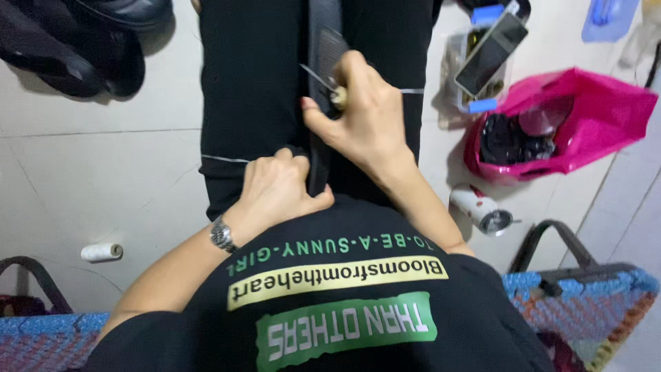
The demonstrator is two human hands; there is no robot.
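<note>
A long black strap lies along my lap, over black trousers. My left hand, with a metal wristwatch on its wrist, grips the near end of the strap against my thigh. Just beyond it, my right hand is closed around a small tool with a brass-coloured ferrule and a thin metal blade. The blade tip rests on the strap's left edge. My fingers hide the tool's handle.
On the tiled floor to the right are a pink plastic bag of dark items, a phone on a clear box and a white roll. A white thread spool lies left; black shoes far left. I sit on a woven seat.
</note>
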